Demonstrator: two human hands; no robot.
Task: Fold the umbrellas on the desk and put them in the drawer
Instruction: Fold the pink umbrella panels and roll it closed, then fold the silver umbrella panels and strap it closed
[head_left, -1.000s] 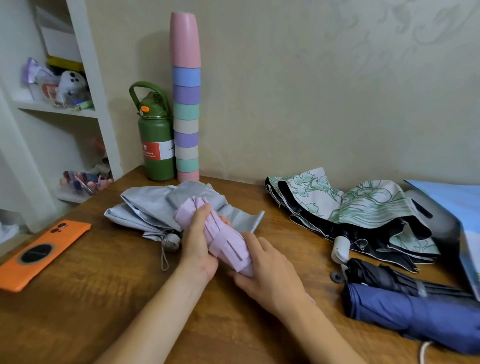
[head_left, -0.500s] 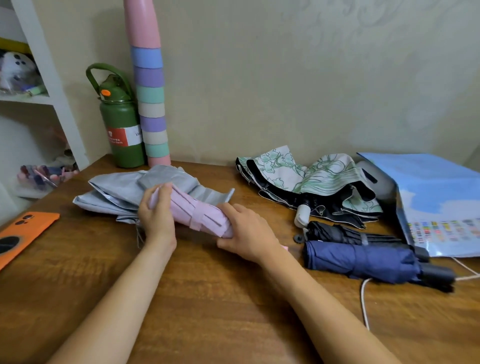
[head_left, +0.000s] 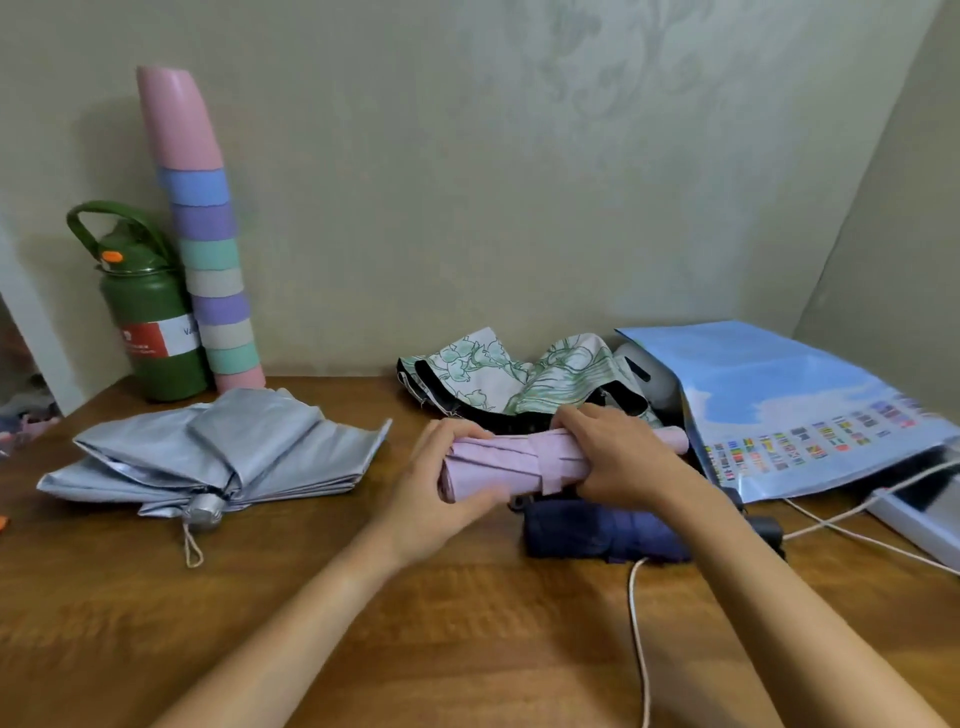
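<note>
We hold the rolled pink umbrella (head_left: 511, 464) level above the tabletop (head_left: 467, 623), over the navy umbrella (head_left: 597, 530). Our left hand (head_left: 441, 483) curls its fingers round one end while our right hand (head_left: 618, 452) wraps the strapped middle, probably to keep the pleats tight. The grey umbrella (head_left: 218, 452) lies unfolded nearby.

Both forearms reach forward — left hand (head_left: 441, 488) and right hand (head_left: 621, 457) curled in grips, thumbs facing.
</note>
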